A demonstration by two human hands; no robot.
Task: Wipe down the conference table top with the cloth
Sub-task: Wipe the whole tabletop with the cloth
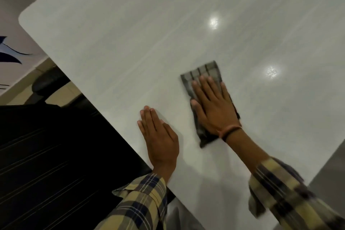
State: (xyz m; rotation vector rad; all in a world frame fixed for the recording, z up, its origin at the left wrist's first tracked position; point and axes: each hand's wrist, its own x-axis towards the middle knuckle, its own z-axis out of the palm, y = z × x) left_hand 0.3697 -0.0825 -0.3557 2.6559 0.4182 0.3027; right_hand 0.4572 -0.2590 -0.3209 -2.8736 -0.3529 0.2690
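The conference table top (186, 33) is a pale, glossy slab that fills most of the frame, with a rounded corner at the upper left and two bright light reflections right of centre.

The cloth (204, 73), grey with dark stripes and folded into a long rectangle, lies flat on the table top, right of centre in the frame. Its far end shows above the fingertips; its near end projects below the wrist.

The right hand (214, 108) lies palm down on the cloth, fingers extended and slightly spread, pressing it against the surface. The hand is flat, not closed around the fabric. An orange and dark band (230, 131) circles the right wrist.

The left hand (158, 140) lies palm down directly on the bare table top, lower centre of the frame, fingers straight and together, near the table edge. It holds nothing and is apart from the cloth.

Both forearms wear plaid sleeves (141, 200) in yellow, blue and grey.

A black chair (46, 155) occupies the lower left, beside the table edge.
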